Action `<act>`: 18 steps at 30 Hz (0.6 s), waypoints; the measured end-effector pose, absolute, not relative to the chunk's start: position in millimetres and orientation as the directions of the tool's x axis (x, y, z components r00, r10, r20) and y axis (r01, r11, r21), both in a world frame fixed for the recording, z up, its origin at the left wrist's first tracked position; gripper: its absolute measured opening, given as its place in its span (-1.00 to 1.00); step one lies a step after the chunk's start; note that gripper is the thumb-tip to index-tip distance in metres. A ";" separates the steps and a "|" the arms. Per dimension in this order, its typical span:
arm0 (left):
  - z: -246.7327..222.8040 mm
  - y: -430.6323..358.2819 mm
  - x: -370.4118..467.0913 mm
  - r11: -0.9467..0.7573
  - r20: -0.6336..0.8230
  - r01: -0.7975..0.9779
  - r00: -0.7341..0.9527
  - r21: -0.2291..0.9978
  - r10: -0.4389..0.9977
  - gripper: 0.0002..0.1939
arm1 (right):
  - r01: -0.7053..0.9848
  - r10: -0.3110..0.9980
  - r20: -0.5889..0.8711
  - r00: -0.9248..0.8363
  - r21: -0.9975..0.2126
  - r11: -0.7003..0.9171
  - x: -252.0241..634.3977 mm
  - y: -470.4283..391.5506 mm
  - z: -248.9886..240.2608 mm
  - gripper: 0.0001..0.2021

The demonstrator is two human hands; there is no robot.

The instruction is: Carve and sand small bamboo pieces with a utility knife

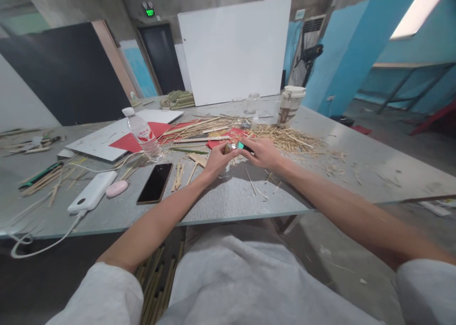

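Both hands meet above the table, beyond its front edge. My left hand [218,157] is closed around a small brownish piece [227,148], perhaps bamboo; most of it is hidden by the fingers. My right hand [264,152] grips a green-and-black tool [240,145], its green end pointing toward the left hand. Its working end is too small to make out. Right behind the hands lie red paper [233,134] and a heap of thin straw-coloured shavings [290,139]. A few loose slivers [254,182] lie just in front of the hands.
A phone [155,183], a white power bank [92,192] with a cable, and a pink round case [117,188] lie left. Behind them stands a water bottle [143,134]. A paper cup [290,106] stands back right. A green-and-black cutter [42,175] lies far left.
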State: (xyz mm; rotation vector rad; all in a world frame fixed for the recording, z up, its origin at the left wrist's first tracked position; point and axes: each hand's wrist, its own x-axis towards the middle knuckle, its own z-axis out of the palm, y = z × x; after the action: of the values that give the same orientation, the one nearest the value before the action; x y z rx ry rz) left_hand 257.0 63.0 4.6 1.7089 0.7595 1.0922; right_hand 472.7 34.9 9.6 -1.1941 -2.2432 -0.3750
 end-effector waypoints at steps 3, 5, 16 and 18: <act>3.6 63.3 256.7 -0.377 0.334 0.025 0.409 0.926 0.849 -0.40 | 0.811 0.663 0.584 -0.468 -0.015 0.585 473.6 34.3 10.2 -0.42; 3.0 63.5 256.6 -0.378 0.335 0.026 0.411 0.925 0.848 -0.39 | 0.813 0.666 0.585 -0.462 -0.022 0.582 474.0 34.3 9.9 -0.42; -0.2 70.0 257.3 -0.254 0.281 -0.121 0.475 0.960 0.834 -0.41 | 0.891 0.711 0.673 -0.205 -0.173 0.421 471.1 39.5 8.8 -0.49; -0.2 72.5 255.1 -0.219 0.268 -0.154 0.497 0.963 0.826 -0.47 | 0.891 0.715 0.679 -0.167 -0.206 0.404 474.4 41.7 9.4 -0.51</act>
State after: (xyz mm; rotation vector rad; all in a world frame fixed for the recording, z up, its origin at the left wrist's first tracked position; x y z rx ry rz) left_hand 255.1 72.5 -0.2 1.5298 0.6051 1.0106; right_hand 474.4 41.7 9.4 -1.3692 -1.9404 -0.3105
